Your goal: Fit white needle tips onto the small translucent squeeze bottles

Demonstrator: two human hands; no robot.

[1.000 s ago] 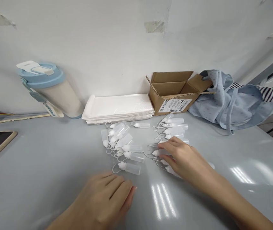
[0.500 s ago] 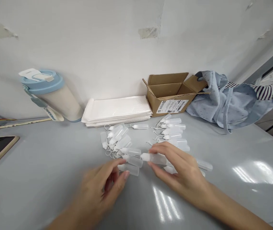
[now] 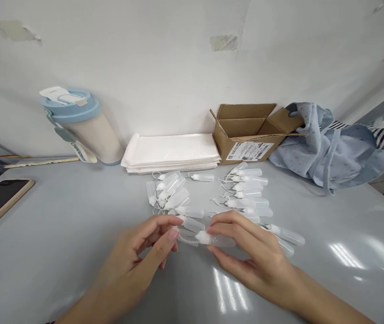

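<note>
My right hand (image 3: 252,256) holds a small translucent needle-tip squeeze bottle (image 3: 224,240) between thumb and fingers. The bottle lies nearly level, its white collar and thin needle pointing left. My left hand (image 3: 145,252) is pinched at the end of a thin white cap strap (image 3: 188,241), which curves toward that bottle's neck; the cap itself is mostly covered by fingertips. Just behind the left fingertips lies another dropper bottle (image 3: 194,224), part of a loose pile of bottles (image 3: 175,193). More bottles (image 3: 247,194) lie in a rough column beyond my right hand, and a few (image 3: 288,235) rest beside it.
A stack of white padded envelopes (image 3: 175,150) lies against the wall. Right of it stands an open cardboard box (image 3: 242,146), with light blue cloth (image 3: 313,153) bunched alongside. A blue-lidded tumbler (image 3: 94,135) and a phone (image 3: 1,202) are at the left.
The bottle in my right hand has moved slightly down in view, and a strap now shows at its neck. My left fingers have closed on the strap's end. The whole view has shifted slightly.
</note>
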